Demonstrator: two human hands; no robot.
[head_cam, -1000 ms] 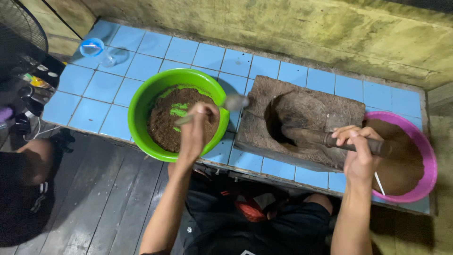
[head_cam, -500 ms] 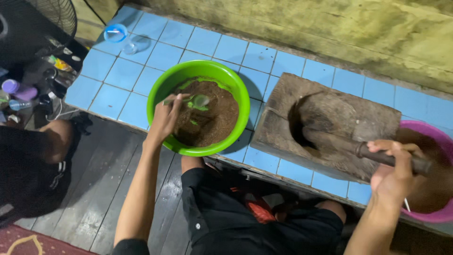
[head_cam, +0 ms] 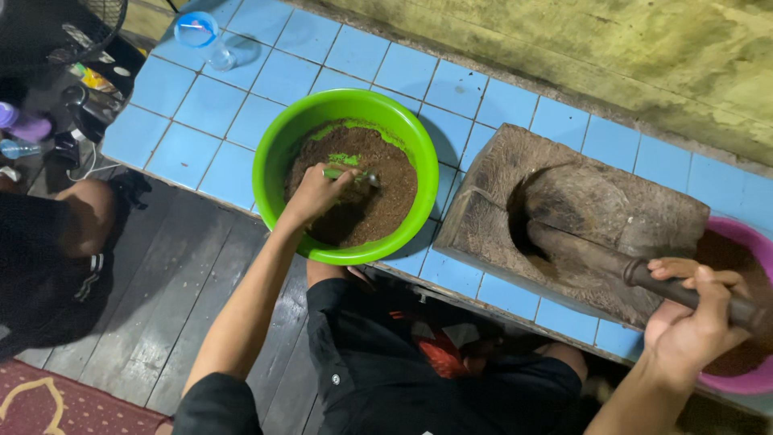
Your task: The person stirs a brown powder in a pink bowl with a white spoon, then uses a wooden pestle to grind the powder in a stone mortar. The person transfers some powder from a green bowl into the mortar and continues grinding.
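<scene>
Looking down from the head camera, we saw the blue-tiled ledge (head_cam: 201, 105) running along a stained yellow-green wall (head_cam: 604, 56), with dark floorboards (head_cam: 161, 298) below it. The largest thing on the ledge was a rough wooden mortar block (head_cam: 499, 217), hollowed in the middle, and a dark pestle (head_cam: 604, 262) lay slanted in that hollow with its handle pointing toward the right edge. Our right hand (head_cam: 692, 322) was wrapped around that handle, fingers curled tight on it and the thumb laid along the top. Just behind this hand, touching the mortar's right end, sat a pink basin (head_cam: 745, 383) with brown matter in it, only partly in view. To the left of the mortar, close beside it, stood the green plastic bowl (head_cam: 274, 161), holding a brown crumbly mixture (head_cam: 382, 201) with a green smear along its far inner wall. Our left hand (head_cam: 318, 193) reached into the bowl over its near rim, fingers pinched together on a small spoon (head_cam: 354, 175) whose tip rested on the mixture by a patch of green. Far back at the ledge's left corner lay a clear plastic cup (head_cam: 201, 36) with a blue rim, tipped on its side. Another person's knee (head_cam: 84, 213) showed at the left, beside small bottles (head_cam: 24, 133) on the floor.
</scene>
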